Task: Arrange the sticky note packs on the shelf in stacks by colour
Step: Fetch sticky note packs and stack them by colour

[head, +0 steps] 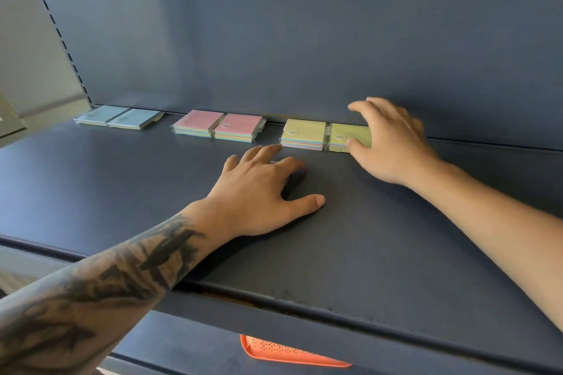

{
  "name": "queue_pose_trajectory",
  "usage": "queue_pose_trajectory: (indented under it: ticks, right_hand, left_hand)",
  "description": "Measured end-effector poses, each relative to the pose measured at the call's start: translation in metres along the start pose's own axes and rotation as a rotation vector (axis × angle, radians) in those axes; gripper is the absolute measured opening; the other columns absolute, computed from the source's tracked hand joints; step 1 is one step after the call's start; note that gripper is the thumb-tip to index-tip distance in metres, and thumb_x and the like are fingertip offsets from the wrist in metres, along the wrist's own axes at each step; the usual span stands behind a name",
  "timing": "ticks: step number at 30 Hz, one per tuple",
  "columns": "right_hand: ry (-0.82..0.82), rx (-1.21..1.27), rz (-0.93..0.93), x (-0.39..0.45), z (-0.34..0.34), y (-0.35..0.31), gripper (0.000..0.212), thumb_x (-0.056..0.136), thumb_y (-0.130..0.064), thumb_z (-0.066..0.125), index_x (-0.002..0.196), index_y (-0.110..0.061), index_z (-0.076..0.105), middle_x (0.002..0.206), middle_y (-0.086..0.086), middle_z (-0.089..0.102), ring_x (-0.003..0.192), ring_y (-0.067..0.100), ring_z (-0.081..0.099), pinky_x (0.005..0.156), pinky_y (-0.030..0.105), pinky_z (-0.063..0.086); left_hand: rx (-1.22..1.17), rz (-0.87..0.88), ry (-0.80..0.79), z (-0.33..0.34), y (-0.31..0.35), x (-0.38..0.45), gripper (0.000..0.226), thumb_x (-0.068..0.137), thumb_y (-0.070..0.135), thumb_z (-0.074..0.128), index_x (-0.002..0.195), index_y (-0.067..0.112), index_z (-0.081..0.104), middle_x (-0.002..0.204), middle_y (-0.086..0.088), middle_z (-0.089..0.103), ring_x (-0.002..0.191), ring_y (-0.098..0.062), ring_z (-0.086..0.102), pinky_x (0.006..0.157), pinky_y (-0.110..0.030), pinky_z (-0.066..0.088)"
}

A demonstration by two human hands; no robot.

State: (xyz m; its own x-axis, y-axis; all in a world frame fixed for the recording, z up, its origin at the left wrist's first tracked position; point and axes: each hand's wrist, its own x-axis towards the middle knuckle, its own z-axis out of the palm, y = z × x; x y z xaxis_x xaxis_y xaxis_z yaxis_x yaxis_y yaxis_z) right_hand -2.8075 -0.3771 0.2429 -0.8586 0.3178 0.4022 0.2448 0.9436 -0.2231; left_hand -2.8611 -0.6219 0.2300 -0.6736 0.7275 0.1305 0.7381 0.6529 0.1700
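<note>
Nearest, an orange perforated tray [289, 355] shows below the front lip of the dark blue shelf [380, 237], only partly in view. Above it the left hand [265, 192] rests flat on the bare shelf, fingers straight and spread, holding nothing; its fingertips stop just short of the yellow stacks. Farther in and to the right, the right hand [393, 140] grips the right yellow stack [347, 135], thumb on the front edge and fingers curled over the back, so this hand is the one on the work. That stack sits just beside the left yellow stack [303, 134], with a thin gap between them; both lie at the rear of the shelf by the back panel [304, 24]. The row runs left to right along the back edge, which is the line the next nudge likely follows: squaring the held stack against its neighbour. Left of the yellows, well apart, stand two pink-topped stacks [217, 126] touching each other, then two pale blue packs [120, 117] near the slotted upright [61, 36]. Sorting by colour looks close to done. Beyond the upright, the grey surroundings at far left are too blurred to read.
</note>
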Motion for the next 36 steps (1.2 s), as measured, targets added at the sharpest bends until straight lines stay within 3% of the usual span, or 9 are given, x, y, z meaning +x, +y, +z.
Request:
queue_pose_trajectory:
  ticks: [6, 11, 15, 19, 23, 25, 28, 33, 36]
  right_hand:
    - [-0.083, 0.120, -0.132, -0.018, -0.010, -0.046, 0.018, 0.093, -0.035, 0.065, 0.110, -0.030, 0.067, 0.114, -0.004, 0.062, 0.110, 0.022, 0.058, 0.089, 0.033, 0.042]
    - [-0.289, 0.185, -0.162, -0.028, 0.001, -0.083, 0.028, 0.095, -0.048, 0.065, 0.121, -0.039, 0.062, 0.122, -0.020, 0.063, 0.112, 0.007, 0.056, 0.093, 0.031, 0.047]
    - [-0.412, 0.247, -0.187, -0.030, 0.004, -0.099, 0.051, 0.079, -0.060, 0.078, 0.124, -0.042, 0.061, 0.119, -0.025, 0.062, 0.111, -0.002, 0.056, 0.094, 0.025, 0.048]
    - [-0.320, 0.268, -0.184, -0.035, 0.014, -0.095, 0.038, 0.085, -0.049, 0.077, 0.120, -0.039, 0.068, 0.117, -0.024, 0.066, 0.112, -0.001, 0.057, 0.098, 0.023, 0.045]
    - [-0.184, 0.483, -0.156, -0.039, 0.019, -0.093, 0.021, 0.101, -0.038, 0.056, 0.100, -0.024, 0.072, 0.074, -0.018, 0.059, 0.069, 0.004, 0.052, 0.061, 0.018, 0.038]
    - [-0.100, 0.524, -0.125, -0.039, 0.023, -0.094, 0.021, 0.107, -0.029, 0.051, 0.097, -0.020, 0.067, 0.067, -0.021, 0.052, 0.063, 0.003, 0.046, 0.060, 0.015, 0.034]
    - [-0.061, 0.567, -0.065, -0.037, 0.024, -0.096, 0.017, 0.109, -0.028, 0.047, 0.097, -0.026, 0.059, 0.067, -0.029, 0.056, 0.062, 0.002, 0.049, 0.061, 0.014, 0.035]
    - [-0.008, 0.719, -0.013, -0.035, 0.026, -0.099, 0.025, 0.102, -0.047, 0.051, 0.093, -0.026, 0.060, 0.083, 0.011, 0.067, 0.075, 0.026, 0.064, 0.075, 0.044, 0.052]
    - [-0.054, 0.893, 0.033, -0.035, 0.022, -0.101, 0.012, 0.101, -0.022, 0.064, 0.097, -0.011, 0.063, 0.085, 0.010, 0.075, 0.077, 0.024, 0.073, 0.074, 0.043, 0.058]
  left_hand:
    - [-0.094, 0.084, -0.086, -0.034, -0.046, 0.004, 0.096, 0.070, 0.095, 0.048, 0.153, 0.055, 0.023, 0.163, 0.017, 0.029, 0.151, -0.015, 0.024, 0.122, -0.047, 0.023]
    - [-0.252, 0.175, -0.297, -0.041, -0.098, 0.015, 0.103, 0.062, 0.069, 0.076, 0.153, 0.050, 0.032, 0.153, 0.026, 0.042, 0.139, -0.001, 0.040, 0.114, -0.028, 0.033]
    - [-0.327, 0.286, -0.234, -0.032, -0.116, 0.025, 0.070, 0.068, 0.059, 0.073, 0.135, 0.053, 0.053, 0.131, 0.029, 0.061, 0.125, 0.002, 0.055, 0.111, -0.039, 0.043]
    - [-0.390, 0.382, -0.158, -0.025, -0.122, 0.024, 0.044, 0.089, 0.052, 0.073, 0.131, 0.042, 0.063, 0.127, 0.025, 0.066, 0.123, -0.002, 0.059, 0.107, -0.039, 0.047]
    - [-0.616, 0.356, -0.142, -0.023, -0.121, 0.023, 0.032, 0.097, 0.056, 0.060, 0.120, 0.035, 0.070, 0.114, 0.015, 0.071, 0.113, -0.007, 0.064, 0.098, -0.032, 0.050]
    - [-0.690, 0.330, -0.124, -0.021, -0.122, 0.025, 0.035, 0.089, 0.053, 0.068, 0.117, 0.031, 0.071, 0.114, 0.016, 0.072, 0.113, -0.003, 0.064, 0.099, -0.025, 0.047]
    - [-0.659, 0.337, -0.057, -0.013, -0.123, 0.030, 0.018, 0.091, 0.025, 0.079, 0.108, 0.020, 0.075, 0.109, 0.012, 0.076, 0.109, -0.005, 0.068, 0.104, -0.030, 0.049]
    - [-0.858, 0.237, 0.038, -0.014, -0.115, 0.030, 0.007, 0.098, 0.015, 0.069, 0.097, 0.016, 0.075, 0.095, 0.005, 0.078, 0.086, -0.007, 0.068, 0.086, -0.022, 0.050]
    - [-1.068, 0.142, 0.067, -0.018, -0.109, 0.027, 0.016, 0.099, 0.022, 0.067, 0.102, 0.007, 0.073, 0.101, -0.011, 0.077, 0.087, -0.021, 0.066, 0.085, -0.039, 0.051]
